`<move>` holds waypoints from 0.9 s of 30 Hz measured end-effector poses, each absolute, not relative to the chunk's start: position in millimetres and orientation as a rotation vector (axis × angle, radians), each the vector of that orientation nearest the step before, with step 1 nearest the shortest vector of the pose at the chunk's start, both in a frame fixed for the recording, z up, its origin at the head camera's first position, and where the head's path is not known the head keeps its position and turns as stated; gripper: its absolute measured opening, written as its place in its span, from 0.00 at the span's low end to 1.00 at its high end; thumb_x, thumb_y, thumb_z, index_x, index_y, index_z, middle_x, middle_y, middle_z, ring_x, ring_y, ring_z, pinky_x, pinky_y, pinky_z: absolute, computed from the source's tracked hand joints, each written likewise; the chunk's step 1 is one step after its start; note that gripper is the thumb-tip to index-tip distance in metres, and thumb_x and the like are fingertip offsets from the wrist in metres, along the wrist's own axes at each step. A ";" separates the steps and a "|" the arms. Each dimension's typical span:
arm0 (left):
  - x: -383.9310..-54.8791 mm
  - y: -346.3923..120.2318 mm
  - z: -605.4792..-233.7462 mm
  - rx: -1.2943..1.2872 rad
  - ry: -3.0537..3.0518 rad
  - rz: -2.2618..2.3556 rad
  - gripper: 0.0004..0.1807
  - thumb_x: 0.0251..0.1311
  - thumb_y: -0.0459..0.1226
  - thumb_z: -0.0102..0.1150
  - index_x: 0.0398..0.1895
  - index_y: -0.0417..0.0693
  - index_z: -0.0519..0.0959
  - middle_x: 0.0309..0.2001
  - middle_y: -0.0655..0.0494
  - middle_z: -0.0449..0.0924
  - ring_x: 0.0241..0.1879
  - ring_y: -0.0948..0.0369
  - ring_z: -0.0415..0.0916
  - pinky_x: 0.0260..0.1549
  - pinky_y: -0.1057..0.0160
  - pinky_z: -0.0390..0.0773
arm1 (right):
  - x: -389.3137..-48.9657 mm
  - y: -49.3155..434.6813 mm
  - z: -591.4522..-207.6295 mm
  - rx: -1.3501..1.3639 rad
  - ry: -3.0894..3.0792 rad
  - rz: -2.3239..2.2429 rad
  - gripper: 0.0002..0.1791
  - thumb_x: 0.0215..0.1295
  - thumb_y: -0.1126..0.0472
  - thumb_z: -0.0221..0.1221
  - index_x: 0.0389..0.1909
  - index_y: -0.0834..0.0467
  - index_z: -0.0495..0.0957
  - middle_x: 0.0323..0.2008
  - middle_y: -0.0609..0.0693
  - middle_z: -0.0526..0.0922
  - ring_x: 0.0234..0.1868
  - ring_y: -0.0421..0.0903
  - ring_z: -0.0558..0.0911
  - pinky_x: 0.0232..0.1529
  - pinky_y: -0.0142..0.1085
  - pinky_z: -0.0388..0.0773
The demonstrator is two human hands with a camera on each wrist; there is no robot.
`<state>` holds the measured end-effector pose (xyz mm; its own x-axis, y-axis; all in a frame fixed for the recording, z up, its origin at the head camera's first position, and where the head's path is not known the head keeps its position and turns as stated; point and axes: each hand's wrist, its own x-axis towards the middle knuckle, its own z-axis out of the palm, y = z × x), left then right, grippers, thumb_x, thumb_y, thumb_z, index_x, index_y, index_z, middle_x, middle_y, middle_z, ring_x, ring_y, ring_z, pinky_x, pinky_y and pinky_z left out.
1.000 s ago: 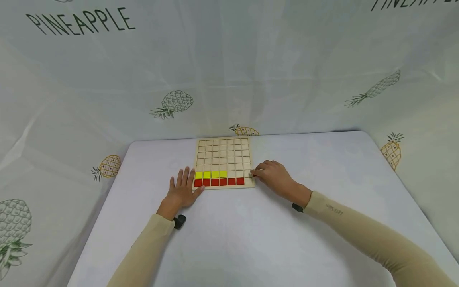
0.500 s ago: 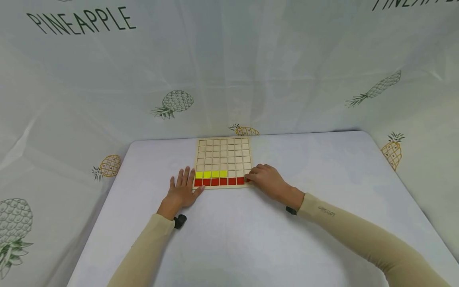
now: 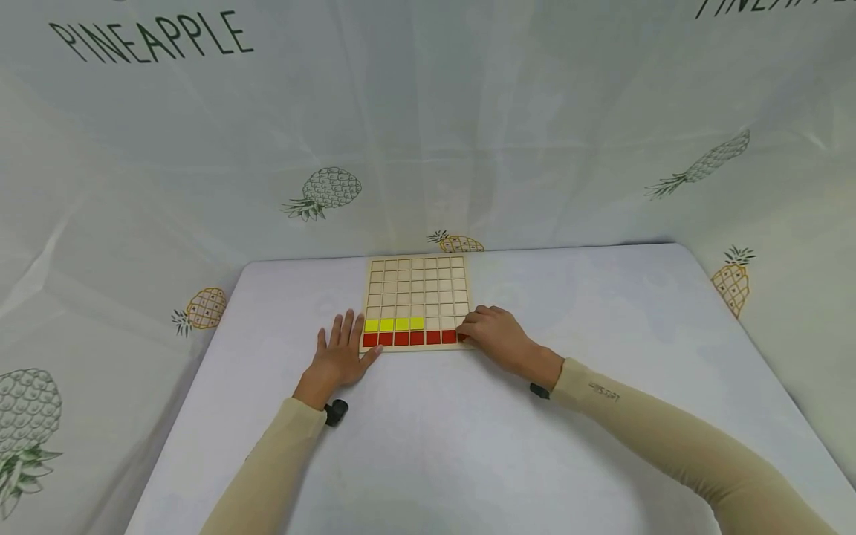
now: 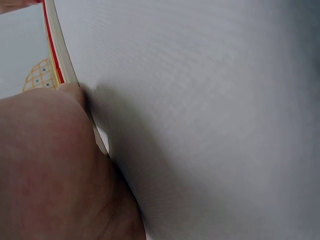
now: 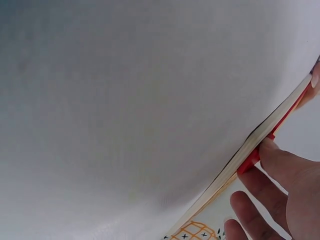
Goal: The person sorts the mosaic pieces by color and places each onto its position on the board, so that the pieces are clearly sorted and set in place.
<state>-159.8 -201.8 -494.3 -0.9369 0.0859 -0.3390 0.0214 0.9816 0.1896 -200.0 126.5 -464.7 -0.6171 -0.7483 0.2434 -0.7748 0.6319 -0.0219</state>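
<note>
A light wooden grid board (image 3: pixel 417 286) lies on the table with red square tiles (image 3: pixel 401 339) along its near row. Above them sit yellow tiles (image 3: pixel 386 325) at the left of the second row. My left hand (image 3: pixel 336 362) lies flat with spread fingers at the board's left edge, its thumb over the near corner. At the board's near right corner is my right hand (image 3: pixel 498 338). In the right wrist view its thumb and forefinger pinch a red tile (image 5: pixel 249 161) at the end of the red row, tilted against the board. The other fingers hang below.
The board stands on a white table (image 3: pixel 428 446), close to its far edge. Behind and at both sides hangs a pale cloth (image 3: pixel 535 148) printed with pineapples. A black wrist camera (image 3: pixel 336 412) sits under the left wrist.
My right hand has moved left and slightly toward me, bringing the red tile from beside the board to the near row's right end. The left hand has stayed in place.
</note>
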 end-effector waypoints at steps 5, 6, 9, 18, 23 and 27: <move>-159.7 -201.1 -493.4 0.066 2.765 0.251 0.50 0.80 0.60 0.42 0.86 0.39 0.35 0.86 0.37 0.26 0.84 0.38 0.25 0.78 0.31 0.30 | -200.6 127.9 -465.3 1.258 -2.654 0.221 0.10 0.61 0.61 0.76 0.44 0.51 0.92 0.41 0.44 0.92 0.45 0.46 0.85 0.52 0.42 0.85; -159.7 -201.2 -493.4 0.065 2.764 0.249 0.50 0.80 0.60 0.41 0.86 0.39 0.35 0.86 0.37 0.26 0.84 0.38 0.25 0.78 0.31 0.30 | -200.8 128.1 -465.4 1.259 -2.655 0.225 0.10 0.61 0.61 0.76 0.43 0.51 0.92 0.41 0.44 0.92 0.45 0.46 0.85 0.52 0.42 0.85; -159.8 -201.2 -493.5 0.063 2.761 0.249 0.50 0.80 0.60 0.42 0.86 0.39 0.34 0.86 0.37 0.26 0.84 0.39 0.25 0.78 0.31 0.30 | -200.5 128.9 -465.4 1.267 -2.655 0.221 0.09 0.61 0.61 0.76 0.42 0.51 0.92 0.41 0.44 0.92 0.45 0.46 0.85 0.51 0.42 0.85; -160.2 -201.5 -493.3 0.063 2.759 0.249 0.50 0.80 0.60 0.41 0.86 0.39 0.34 0.86 0.37 0.26 0.84 0.39 0.25 0.78 0.31 0.30 | -191.9 135.9 -464.0 1.323 -2.650 0.052 0.20 0.63 0.69 0.72 0.56 0.55 0.89 0.54 0.49 0.90 0.52 0.48 0.85 0.54 0.44 0.85; -160.6 -200.9 -491.2 0.057 2.749 0.246 0.50 0.80 0.60 0.41 0.86 0.39 0.33 0.86 0.37 0.25 0.84 0.39 0.24 0.78 0.32 0.29 | -187.1 142.9 -467.0 1.321 -2.684 0.071 0.23 0.64 0.69 0.71 0.61 0.55 0.87 0.61 0.51 0.87 0.54 0.50 0.86 0.54 0.45 0.85; -160.0 -200.1 -489.5 0.057 2.746 0.262 0.50 0.81 0.59 0.41 0.86 0.38 0.34 0.85 0.36 0.25 0.84 0.39 0.24 0.78 0.32 0.29 | -184.2 149.5 -468.8 1.304 -2.706 0.159 0.22 0.65 0.66 0.72 0.61 0.54 0.87 0.62 0.53 0.86 0.55 0.51 0.86 0.54 0.46 0.85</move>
